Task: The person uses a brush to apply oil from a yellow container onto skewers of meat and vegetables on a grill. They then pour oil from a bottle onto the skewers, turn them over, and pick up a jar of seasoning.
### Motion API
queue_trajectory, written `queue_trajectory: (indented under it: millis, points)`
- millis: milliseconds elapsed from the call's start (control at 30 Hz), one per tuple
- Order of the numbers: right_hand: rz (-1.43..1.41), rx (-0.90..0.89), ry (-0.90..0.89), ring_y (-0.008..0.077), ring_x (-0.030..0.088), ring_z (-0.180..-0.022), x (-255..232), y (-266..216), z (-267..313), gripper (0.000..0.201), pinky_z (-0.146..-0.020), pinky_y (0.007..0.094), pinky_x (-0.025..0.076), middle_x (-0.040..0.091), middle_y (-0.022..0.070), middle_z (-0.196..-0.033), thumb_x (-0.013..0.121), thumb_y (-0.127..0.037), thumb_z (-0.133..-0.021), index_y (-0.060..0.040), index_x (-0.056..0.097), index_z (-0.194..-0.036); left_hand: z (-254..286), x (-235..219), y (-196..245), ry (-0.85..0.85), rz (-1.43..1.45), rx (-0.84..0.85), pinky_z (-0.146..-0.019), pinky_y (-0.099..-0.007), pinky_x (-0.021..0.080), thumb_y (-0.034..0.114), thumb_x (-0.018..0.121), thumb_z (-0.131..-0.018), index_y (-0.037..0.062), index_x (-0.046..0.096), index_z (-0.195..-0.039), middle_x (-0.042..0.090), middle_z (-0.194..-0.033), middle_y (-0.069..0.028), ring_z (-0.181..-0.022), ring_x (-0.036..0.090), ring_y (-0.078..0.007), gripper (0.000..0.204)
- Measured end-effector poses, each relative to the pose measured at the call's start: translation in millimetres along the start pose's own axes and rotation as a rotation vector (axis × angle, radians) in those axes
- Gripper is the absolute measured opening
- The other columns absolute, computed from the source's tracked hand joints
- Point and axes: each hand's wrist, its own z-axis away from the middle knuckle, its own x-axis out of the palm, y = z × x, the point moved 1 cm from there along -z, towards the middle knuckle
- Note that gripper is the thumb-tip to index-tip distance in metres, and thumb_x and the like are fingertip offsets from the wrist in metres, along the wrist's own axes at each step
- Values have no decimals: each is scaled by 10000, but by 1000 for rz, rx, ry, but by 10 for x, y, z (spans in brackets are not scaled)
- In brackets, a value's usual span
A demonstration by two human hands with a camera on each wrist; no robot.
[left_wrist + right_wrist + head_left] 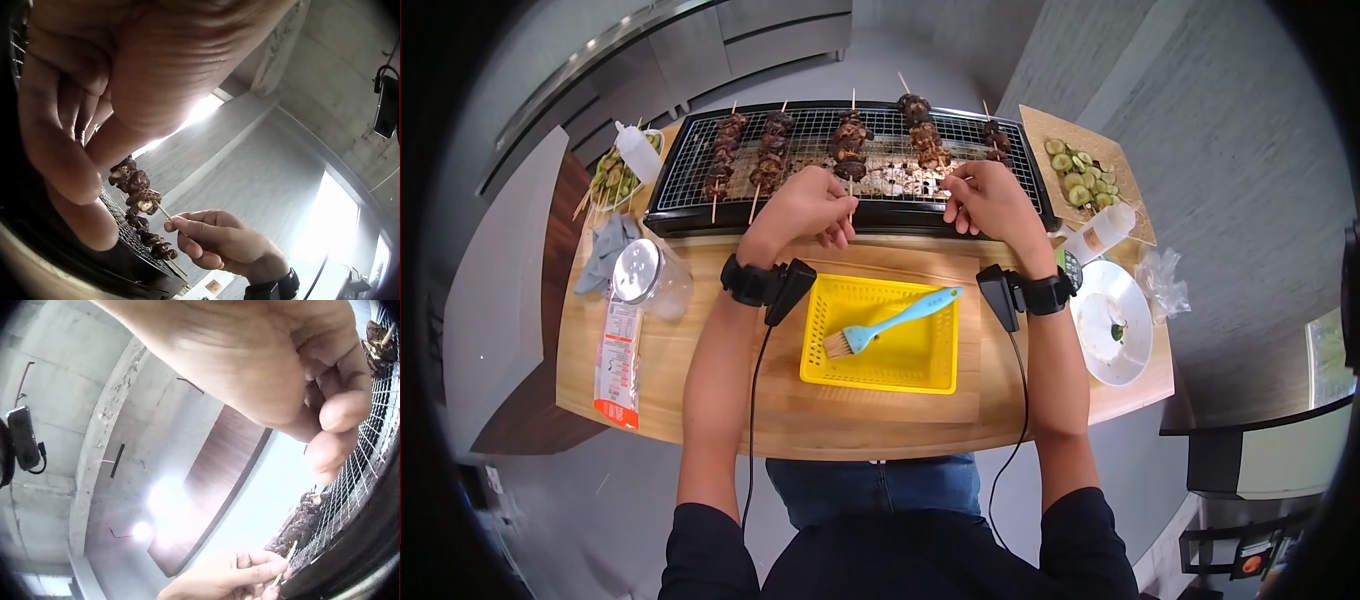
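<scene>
My left hand (808, 205) pinches the bare stick end of a browned meat skewer (852, 135) at the middle of the grill (730, 222). To its right, my right hand (992, 198) holds the stick of another skewer (921, 130) between thumb and fingers. The left wrist view shows that right-hand skewer (139, 182) tilted close over the wire mesh, the thumb pressed on its stick. In the right wrist view, the left hand (228, 575) has a thin wooden stick (289, 559) between its fingertips. More skewers (726, 150) lie on the mesh on both sides.
Before the grill, a yellow basket (880, 386) holds a blue brush (905, 314). On the left are a lidded jar (668, 285), a packet (617, 360) and a squeeze bottle (637, 152). A white plate (1135, 345), another bottle (1105, 230) and cucumber slices (1082, 180) are on the right.
</scene>
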Motion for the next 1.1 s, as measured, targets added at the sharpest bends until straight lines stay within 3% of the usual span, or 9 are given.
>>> queue_trajectory:
  millis: [267,567,600,667,700,733,800,833,1100]
  points:
    - [94,135,-73,150,648,-492,40,53,19,263,-471,262,529,668,108,-608,529,-75,-908,88,637,-732,26,8,-8,18,-34,8,-468,-263,522,145,572,-918,-98,629,-776,671,-653,-134,-551,681,-175,286]
    - [161,109,-33,103,600,-473,-129,29,139,281,-443,242,484,646,51,-603,610,-192,-938,66,670,-847,20,7,-15,21,-70,-29,-459,-264,519,171,554,-928,-100,629,-811,672,-647,-123,-528,667,-169,305]
    - [193,168,-39,95,599,-490,-211,-29,143,274,-452,240,487,646,48,-620,614,-195,-933,65,673,-873,31,27,-15,3,-60,-28,-459,-264,519,171,554,-928,-100,629,-811,672,-647,-123,-528,667,-169,305]
    - [134,90,71,79,605,-526,-393,-1,267,265,-472,225,490,649,45,-643,610,-199,-935,56,675,-906,66,-27,28,74,-144,-52,-456,-265,516,183,555,-936,-88,634,-818,674,-646,-125,-529,666,-166,306]
    - [198,76,132,158,654,-613,-490,31,327,222,-556,280,523,679,76,-698,664,-183,-880,35,682,-920,85,-36,50,120,-191,-70,-431,-240,484,224,560,-954,-36,627,-821,656,-628,-86,-499,640,-139,300]
    - [209,77,139,158,654,-613,-596,123,385,222,-556,280,523,679,76,-698,664,-183,-880,35,682,-920,90,-58,92,117,-185,-59,-431,-240,484,224,560,-954,-36,627,-821,656,-628,-86,-499,640,-139,300]
    - [514,-157,232,219,669,-710,-752,345,565,288,-649,327,532,686,102,-778,740,-206,-816,1,664,-1000,142,-91,126,177,-221,-58,-431,-240,482,228,562,-957,-32,626,-820,636,-610,-65,-487,628,-132,301]
    - [460,-35,183,282,654,-864,-800,371,660,400,-771,369,514,675,144,-905,804,-209,-728,-16,638,-1036,174,-99,145,179,-211,-58,-431,-240,482,228,562,-957,-32,626,-820,636,-610,-65,-487,628,-132,301]
    - [660,-55,143,341,593,-994,-710,613,1122,475,-860,397,478,646,150,-1009,796,-158,-656,-61,619,-1087,320,-20,348,97,-183,167,-459,-237,475,225,568,-944,-49,645,-838,640,-627,-68,-507,624,-124,304]
